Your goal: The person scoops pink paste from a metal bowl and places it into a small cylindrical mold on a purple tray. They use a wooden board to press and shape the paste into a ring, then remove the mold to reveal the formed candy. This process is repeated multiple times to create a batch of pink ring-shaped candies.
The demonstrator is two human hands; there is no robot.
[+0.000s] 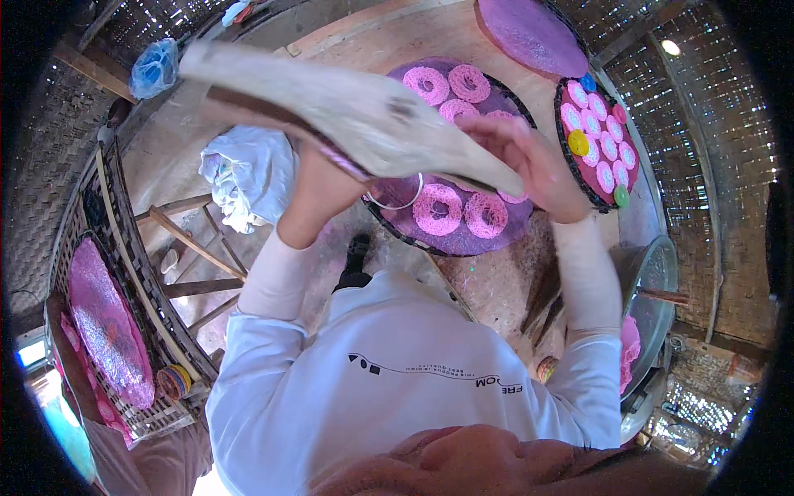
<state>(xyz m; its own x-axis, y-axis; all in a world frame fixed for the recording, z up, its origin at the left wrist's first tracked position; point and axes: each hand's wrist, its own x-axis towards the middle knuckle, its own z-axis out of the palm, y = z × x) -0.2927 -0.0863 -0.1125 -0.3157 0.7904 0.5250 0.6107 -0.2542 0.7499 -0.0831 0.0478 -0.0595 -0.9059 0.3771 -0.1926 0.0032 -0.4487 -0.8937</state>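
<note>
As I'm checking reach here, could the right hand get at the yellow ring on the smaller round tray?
Probably yes: the right hand is beside the yellow ring, nothing between, though it grips the pale flat tool.

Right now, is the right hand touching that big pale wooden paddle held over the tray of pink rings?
Touching. The head view shows the right hand with its fingers laid on the lower end of the pale wooden paddle, no gap visible.

A rustic craft workshop: woven bamboo walls [719,124] let daylight through, round trays [463,236] of pink ring-shaped pieces [437,208] sit drying, and a woven rack [132,273] holds another pink-coated tray [107,331].
</note>
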